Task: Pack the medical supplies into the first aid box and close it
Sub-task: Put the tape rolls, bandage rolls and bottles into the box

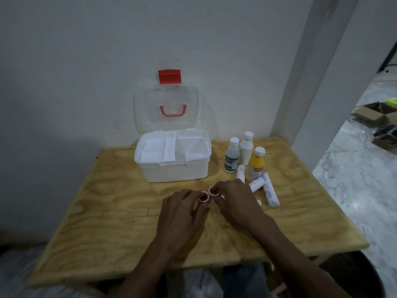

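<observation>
1. Against the wall at the back of the wooden counter stands the first aid box, white, with its clear lid swung upright and leaning on the wall; the lid carries a red handle and a red latch at its top edge.
2. Inside the box sits a white divided tray; its compartments look bare, though the far ones are hard to make out.
3. Right of the box stand three bottles close together: a clear bottle with a green label, a white bottle behind it, and a yellow bottle in front, all white-capped.
4. Just beside and in front of the yellow bottle lie white bandage rolls, touching one another.
5. Near the counter's middle, the left hand pinches a small red-and-white tape roll, and the right hand pinches a second tape roll; the two rolls sit just beside each other.
6. Cardboard boxes lie on the floor at far right.
7. Print on the labels and rolls is too blurred to read.
</observation>
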`<state>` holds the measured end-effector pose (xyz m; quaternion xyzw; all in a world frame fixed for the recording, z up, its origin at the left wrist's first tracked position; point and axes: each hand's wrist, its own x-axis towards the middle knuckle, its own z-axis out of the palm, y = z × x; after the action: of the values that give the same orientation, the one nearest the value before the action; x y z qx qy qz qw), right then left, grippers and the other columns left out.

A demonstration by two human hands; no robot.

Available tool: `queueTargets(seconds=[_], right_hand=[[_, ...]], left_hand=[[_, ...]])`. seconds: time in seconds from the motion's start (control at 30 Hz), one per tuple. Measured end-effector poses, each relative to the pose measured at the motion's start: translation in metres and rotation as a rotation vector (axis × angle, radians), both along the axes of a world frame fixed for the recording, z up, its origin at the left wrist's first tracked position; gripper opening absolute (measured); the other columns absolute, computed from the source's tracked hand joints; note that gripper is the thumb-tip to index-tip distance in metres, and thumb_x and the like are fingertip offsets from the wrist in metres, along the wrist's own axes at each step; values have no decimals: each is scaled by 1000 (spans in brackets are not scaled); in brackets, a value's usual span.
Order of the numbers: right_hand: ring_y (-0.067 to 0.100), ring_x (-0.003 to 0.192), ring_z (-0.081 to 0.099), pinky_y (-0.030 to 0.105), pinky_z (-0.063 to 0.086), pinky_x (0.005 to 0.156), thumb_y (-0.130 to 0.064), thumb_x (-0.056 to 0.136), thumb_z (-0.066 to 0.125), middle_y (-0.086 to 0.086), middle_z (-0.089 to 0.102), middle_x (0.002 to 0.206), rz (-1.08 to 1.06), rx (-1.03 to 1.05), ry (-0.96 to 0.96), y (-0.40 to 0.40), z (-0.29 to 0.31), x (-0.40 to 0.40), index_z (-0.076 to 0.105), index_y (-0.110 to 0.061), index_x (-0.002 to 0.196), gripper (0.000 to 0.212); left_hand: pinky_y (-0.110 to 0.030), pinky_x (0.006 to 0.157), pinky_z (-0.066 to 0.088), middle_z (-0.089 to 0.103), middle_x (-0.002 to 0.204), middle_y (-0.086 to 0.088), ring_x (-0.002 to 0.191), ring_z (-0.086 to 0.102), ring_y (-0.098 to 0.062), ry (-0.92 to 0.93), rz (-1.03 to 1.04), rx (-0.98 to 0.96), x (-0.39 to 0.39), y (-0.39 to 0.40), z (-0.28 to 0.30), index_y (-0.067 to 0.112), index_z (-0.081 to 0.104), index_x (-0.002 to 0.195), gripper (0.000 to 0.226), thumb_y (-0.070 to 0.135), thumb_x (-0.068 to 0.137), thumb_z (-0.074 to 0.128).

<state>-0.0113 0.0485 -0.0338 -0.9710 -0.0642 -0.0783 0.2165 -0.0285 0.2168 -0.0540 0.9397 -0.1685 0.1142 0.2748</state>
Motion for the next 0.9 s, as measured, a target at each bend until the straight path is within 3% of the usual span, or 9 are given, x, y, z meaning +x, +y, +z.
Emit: queueTargets(seconds=[0.17, 0.33, 0.53, 0.7, 0.83, 0.9], right_hand=[[21, 91, 57, 37, 37, 80, -33, 90, 62, -4, 72, 95, -2, -46, -45, 2, -11, 4, 71, -28, 97, 13], [21, 85, 57, 38, 36, 80, -33, 89, 63, -2, 72, 87, 16, -84, -61, 3, -12, 8, 71, -26, 86, 11], [20, 84, 59, 38, 42, 80, -33, 90, 62, -2, 71, 87, 56, -36, -73, 7, 5, -1, 71, -23, 85, 14], [17, 90, 60, 41, 46, 84, -36, 89, 65, -2, 73, 97, 158, 139, -130, 24, 43, -2, 74, -22, 95, 17], [18, 93, 61, 45, 47, 85, -35, 90, 64, -3, 73, 101, 204, 207, -204, 49, 67, 23, 73, -24, 96, 16], [17, 96, 61, 44, 49, 85, -38, 91, 62, -4, 72, 106, 205, 197, -218, 61, 75, 44, 72, -26, 99, 18]], left_hand=[[-34, 89, 41, 66, 108, 16, 99, 56, -8, -38, 25, 97, 6, 2, -6, 37, 67, 112, 24, 42, 94, 51], [-34, 94, 36, 66, 115, 15, 108, 55, -11, -41, -4, 161, 8, 2, -2, 36, 66, 113, 25, 40, 97, 48], [-29, 103, 31, 62, 120, 12, 114, 52, -8, 3, -10, 52, -3, 19, 1, 33, 64, 117, 24, 38, 98, 48], [-32, 87, 46, 69, 101, 8, 95, 61, -12, -136, 51, -64, -7, 53, 29, 26, 70, 101, 14, 30, 90, 63], [-22, 77, 46, 69, 100, 11, 89, 60, -7, -222, 116, -111, 9, 80, 61, 23, 72, 98, 13, 26, 86, 69], [-25, 78, 49, 71, 101, 7, 90, 62, -10, -243, 162, -143, 24, 90, 76, 20, 74, 97, 14, 22, 83, 72]])
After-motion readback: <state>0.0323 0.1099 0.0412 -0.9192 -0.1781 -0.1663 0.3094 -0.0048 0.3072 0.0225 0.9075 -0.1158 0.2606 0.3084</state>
